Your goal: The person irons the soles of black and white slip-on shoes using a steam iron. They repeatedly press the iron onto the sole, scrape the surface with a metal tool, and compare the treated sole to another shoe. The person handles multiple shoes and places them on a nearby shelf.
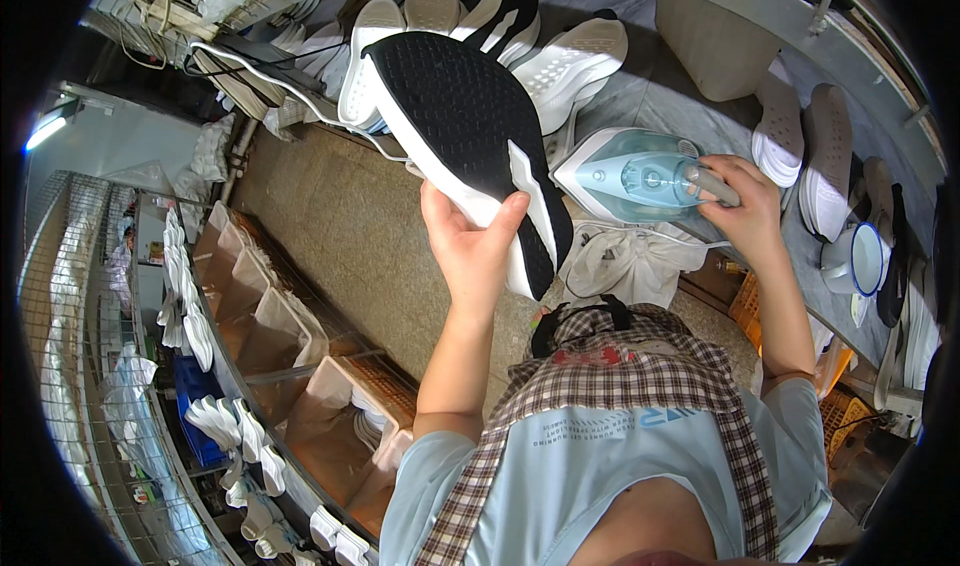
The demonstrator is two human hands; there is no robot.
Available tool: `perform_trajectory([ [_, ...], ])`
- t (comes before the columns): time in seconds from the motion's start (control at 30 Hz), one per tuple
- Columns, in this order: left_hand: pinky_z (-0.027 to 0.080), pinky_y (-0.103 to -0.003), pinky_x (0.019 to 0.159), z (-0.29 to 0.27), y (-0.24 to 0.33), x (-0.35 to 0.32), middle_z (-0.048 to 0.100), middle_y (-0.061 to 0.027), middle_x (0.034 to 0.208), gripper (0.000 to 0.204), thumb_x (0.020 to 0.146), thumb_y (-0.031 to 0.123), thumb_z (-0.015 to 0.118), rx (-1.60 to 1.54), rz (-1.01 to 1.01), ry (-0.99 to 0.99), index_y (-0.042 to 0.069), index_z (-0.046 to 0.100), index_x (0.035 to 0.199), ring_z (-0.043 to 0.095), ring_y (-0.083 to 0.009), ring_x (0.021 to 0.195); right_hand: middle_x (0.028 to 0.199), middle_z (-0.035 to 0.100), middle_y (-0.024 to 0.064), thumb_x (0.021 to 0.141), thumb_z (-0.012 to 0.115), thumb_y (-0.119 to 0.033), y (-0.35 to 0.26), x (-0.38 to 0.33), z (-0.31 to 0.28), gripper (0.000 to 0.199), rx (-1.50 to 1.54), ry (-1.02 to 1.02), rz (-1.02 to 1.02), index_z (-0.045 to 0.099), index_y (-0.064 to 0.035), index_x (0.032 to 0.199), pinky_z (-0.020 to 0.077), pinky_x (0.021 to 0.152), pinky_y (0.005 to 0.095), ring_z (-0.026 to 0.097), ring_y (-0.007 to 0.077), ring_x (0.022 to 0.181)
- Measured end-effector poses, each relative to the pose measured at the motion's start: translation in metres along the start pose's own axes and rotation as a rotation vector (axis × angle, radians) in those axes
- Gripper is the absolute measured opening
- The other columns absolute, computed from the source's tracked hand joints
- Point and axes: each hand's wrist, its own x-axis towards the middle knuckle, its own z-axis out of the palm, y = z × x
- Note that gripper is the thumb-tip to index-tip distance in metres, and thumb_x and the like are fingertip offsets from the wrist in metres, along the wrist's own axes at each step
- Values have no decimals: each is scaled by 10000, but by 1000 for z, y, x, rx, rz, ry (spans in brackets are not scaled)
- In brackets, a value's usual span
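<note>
My left hand (pixel 470 241) is closed on the heel end of a shoe sole (pixel 450 106), its thumb pressing the white edge. The sole's textured black face, edged in white, is turned up. My right hand (pixel 748 201) grips the grey handle of a light blue and white clothes iron (pixel 635 174). The iron's nose points left, close beside the sole; its hot plate is hidden underneath. Whether the iron rests on the bench or hangs just above it, I cannot tell.
White soles (pixel 570 66) lie along the grey bench (pixel 640 91), with others (pixel 825 161) at the right. A blue-rimmed white mug (pixel 853 259) stands near them. A white cord (pixel 300 96) runs at the left. Lined crates (pixel 340 396) and wire racks stand lower left.
</note>
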Motion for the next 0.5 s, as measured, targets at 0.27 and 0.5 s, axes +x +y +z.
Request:
perform_trajectory([
  [0.27,416,-302,901,0,5,-4,468,-86,1150,657,705,16,752,43,-8,-4,-16,370,1239,505,-172,1036,951,648,110,566,699,10,-5,1,2,432,-11,-12,-28,633,-16,992,526,710,296,670,231,849],
  [0.5,428,-304,889,0,8,-6,476,-89,1132,642,705,23,756,77,-13,-7,-20,382,1225,514,-176,1025,955,647,109,570,694,7,-6,2,2,427,-28,-18,-31,632,-17,992,526,708,294,671,227,850],
])
